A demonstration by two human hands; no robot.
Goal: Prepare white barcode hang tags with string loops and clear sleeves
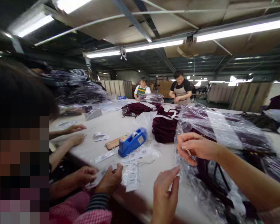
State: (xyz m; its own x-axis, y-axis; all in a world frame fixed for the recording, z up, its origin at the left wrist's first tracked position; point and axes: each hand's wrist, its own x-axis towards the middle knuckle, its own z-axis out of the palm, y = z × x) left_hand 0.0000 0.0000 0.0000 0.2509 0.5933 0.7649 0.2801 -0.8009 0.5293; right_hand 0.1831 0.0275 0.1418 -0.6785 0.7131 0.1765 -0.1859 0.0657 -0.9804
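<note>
My left hand [165, 193] is raised over the front edge of the table, thumb and forefinger pinched together. A tiny pale bit shows at its fingertips, too small to name. To its upper right, my right hand [197, 147] has its fingers curled in; what they hold, if anything, I cannot make out. Behind and beneath the right hand lie dark maroon garments in clear plastic bags [214, 124]. Left of these sits a folded maroon garment bundle [163, 129], and a blue tape dispenser [132, 142] stands nearer the table's middle.
On the white table [88, 152], printed labels [132, 178] lie by the dispenser, with a wooden piece [116, 142] beside it. Close at left, a co-worker's hands [110, 179] hold a small clear packet. Another person's hands [76, 137] rest farther back. Two people stand across the table.
</note>
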